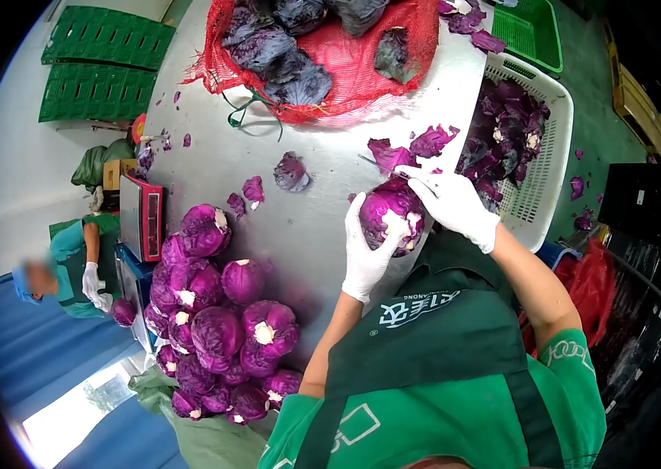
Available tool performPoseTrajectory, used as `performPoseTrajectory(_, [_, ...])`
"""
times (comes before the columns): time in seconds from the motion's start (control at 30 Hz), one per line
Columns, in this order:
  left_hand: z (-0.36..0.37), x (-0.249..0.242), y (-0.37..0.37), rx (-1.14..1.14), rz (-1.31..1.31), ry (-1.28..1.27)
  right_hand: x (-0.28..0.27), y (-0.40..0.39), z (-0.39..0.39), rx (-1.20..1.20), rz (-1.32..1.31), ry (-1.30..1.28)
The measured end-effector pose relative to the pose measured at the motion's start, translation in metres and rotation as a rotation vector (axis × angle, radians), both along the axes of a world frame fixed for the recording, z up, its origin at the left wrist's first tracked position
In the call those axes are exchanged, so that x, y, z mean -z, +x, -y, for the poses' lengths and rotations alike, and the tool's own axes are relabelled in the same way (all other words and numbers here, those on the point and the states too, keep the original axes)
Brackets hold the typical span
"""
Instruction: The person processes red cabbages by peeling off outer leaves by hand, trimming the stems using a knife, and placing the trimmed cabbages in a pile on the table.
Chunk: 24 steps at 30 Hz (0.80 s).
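Note:
My left hand [368, 254], in a white glove, grips a purple cabbage [393, 213] from its left side, over the metal table near my apron. White patches show on the cabbage's lower part. My right hand [456, 205], also gloved in white, is closed round a small knife [373, 163] at the cabbage's top edge. The thin blade points to the left; the handle is mostly hidden in the fingers. Loose purple leaves [434, 141] lie just beyond the knife.
A pile of cabbages [217, 332] covers the table's left part. Beyond my hands lies a red mesh bag [338, 70] of cabbages. A white crate [549, 156] of leaves stands right. A co-worker [80, 266] is beside a red scale [141, 219] at far left.

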<state>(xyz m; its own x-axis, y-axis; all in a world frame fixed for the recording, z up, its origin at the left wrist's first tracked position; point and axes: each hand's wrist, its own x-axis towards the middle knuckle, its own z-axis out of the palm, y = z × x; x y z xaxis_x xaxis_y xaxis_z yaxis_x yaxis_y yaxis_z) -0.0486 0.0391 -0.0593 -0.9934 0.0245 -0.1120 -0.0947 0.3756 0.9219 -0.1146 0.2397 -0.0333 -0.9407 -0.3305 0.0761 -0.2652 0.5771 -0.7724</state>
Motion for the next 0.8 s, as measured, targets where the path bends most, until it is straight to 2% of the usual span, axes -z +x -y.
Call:
performPoseTrajectory(0.07, [-0.002, -0.003, -0.002, -0.021, 0.022, 0.056, -0.016, -0.002, -0.002, -0.105, 0.212, 0.102])
performPoseTrajectory(0.13, [-0.001, -0.007, -0.003, -0.061, 0.125, 0.214, -0.020, -0.006, -0.001, -0.139, 0.271, 0.176])
performPoseTrajectory(0.2, [0.004, -0.005, -0.004, -0.017, 0.111, 0.164, 0.008, -0.019, 0.000, -0.098, -0.015, 0.209])
performPoseTrajectory(0.23, [0.007, -0.005, -0.005, 0.091, -0.007, 0.001, 0.016, -0.029, 0.002, -0.027, 0.028, 0.053])
performPoseTrajectory(0.27, [0.009, -0.006, -0.003, 0.200, -0.123, -0.165, 0.027, -0.043, 0.001, 0.031, 0.072, 0.243])
performPoseTrajectory(0.3, [0.008, -0.004, 0.000, 0.131, -0.041, -0.063, 0.051, -0.059, -0.009, 0.161, 0.216, 0.240])
performPoseTrajectory(0.33, [0.008, -0.002, 0.004, 0.135, -0.048, -0.068, 0.058, -0.063, -0.020, 0.243, 0.225, 0.232])
performPoseTrajectory(0.37, [0.010, 0.001, 0.009, 0.013, -0.030, 0.006, 0.065, -0.068, -0.030, 0.325, 0.234, 0.221])
performPoseTrajectory(0.4, [0.013, 0.007, 0.012, -0.118, -0.007, 0.084, 0.053, -0.059, -0.033, 0.346, 0.123, 0.212])
performPoseTrajectory(0.43, [0.024, 0.019, 0.017, -0.104, -0.152, -0.230, 0.000, -0.044, -0.027, 0.284, 0.383, 0.165])
performPoseTrajectory(0.47, [0.021, 0.013, 0.019, -0.149, -0.214, -0.374, 0.009, -0.018, -0.019, 0.301, 0.223, 0.085])
performPoseTrajectory(0.5, [0.017, 0.004, 0.019, -0.180, -0.191, -0.274, -0.003, 0.000, -0.015, 0.193, 0.339, 0.118])
performPoseTrajectory(0.57, [0.010, 0.002, 0.017, -0.220, -0.176, -0.168, 0.019, 0.045, -0.002, 0.074, 0.014, 0.030])
performPoseTrajectory(0.6, [0.007, 0.008, 0.018, -0.197, -0.198, -0.106, 0.005, 0.059, 0.008, 0.123, 0.028, -0.083])
performPoseTrajectory(0.63, [0.005, 0.009, 0.016, -0.170, -0.222, -0.045, -0.007, 0.065, 0.012, 0.073, 0.149, -0.026])
performPoseTrajectory(0.67, [0.004, 0.008, 0.015, -0.166, -0.224, -0.045, -0.014, 0.068, 0.013, 0.027, 0.268, 0.029])
performPoseTrajectory(0.73, [0.000, -0.003, 0.015, -0.139, -0.137, -0.101, -0.007, 0.075, 0.017, 0.017, 0.222, -0.002])
performPoseTrajectory(0.77, [0.003, -0.006, 0.015, -0.073, -0.169, -0.240, -0.008, 0.074, 0.019, 0.007, 0.250, 0.062])
performPoseTrajectory(0.8, [0.003, -0.008, 0.013, -0.065, -0.168, -0.238, -0.009, 0.072, 0.020, -0.004, 0.277, 0.128])
